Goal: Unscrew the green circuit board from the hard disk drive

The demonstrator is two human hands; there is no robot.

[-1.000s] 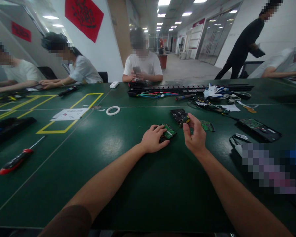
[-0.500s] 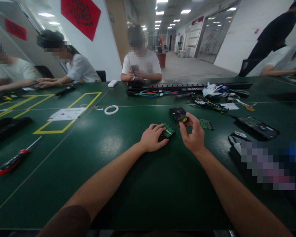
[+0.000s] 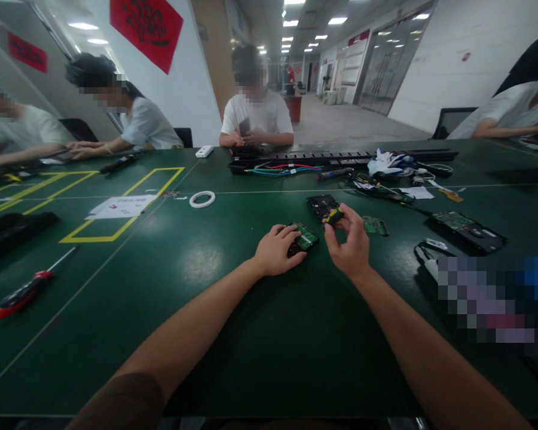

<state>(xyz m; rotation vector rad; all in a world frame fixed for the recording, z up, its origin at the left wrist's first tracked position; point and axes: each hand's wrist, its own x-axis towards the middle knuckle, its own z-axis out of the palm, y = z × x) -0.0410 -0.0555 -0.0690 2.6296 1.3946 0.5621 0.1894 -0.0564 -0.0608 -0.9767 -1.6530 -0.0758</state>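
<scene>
My left hand (image 3: 277, 251) rests over a small hard drive (image 3: 306, 237) with a green circuit board facing up, fingers across its left part and the thumb along the near edge. Between the thumb and fingers of my right hand (image 3: 350, 242) is a yellow-and-black screwdriver (image 3: 335, 215). Its shaft slants down and left to the board; whether the tip sits in a screw is too small to tell. Just behind lies a second black drive (image 3: 321, 206), partly hidden by the screwdriver. A loose green circuit board (image 3: 375, 226) lies right of my right hand.
A red-and-black screwdriver (image 3: 21, 297) lies far left, near a black tray (image 3: 18, 233). A tape roll (image 3: 202, 199) and a paper sheet (image 3: 119, 207) are beyond. Cables, gloves (image 3: 388, 162) and another drive (image 3: 468, 232) lie to the right. People sit around the table.
My right hand has turned the screwdriver handle slightly and shifted a little left. My left hand stays on the drive. At the far right, the standing person has moved further right.
</scene>
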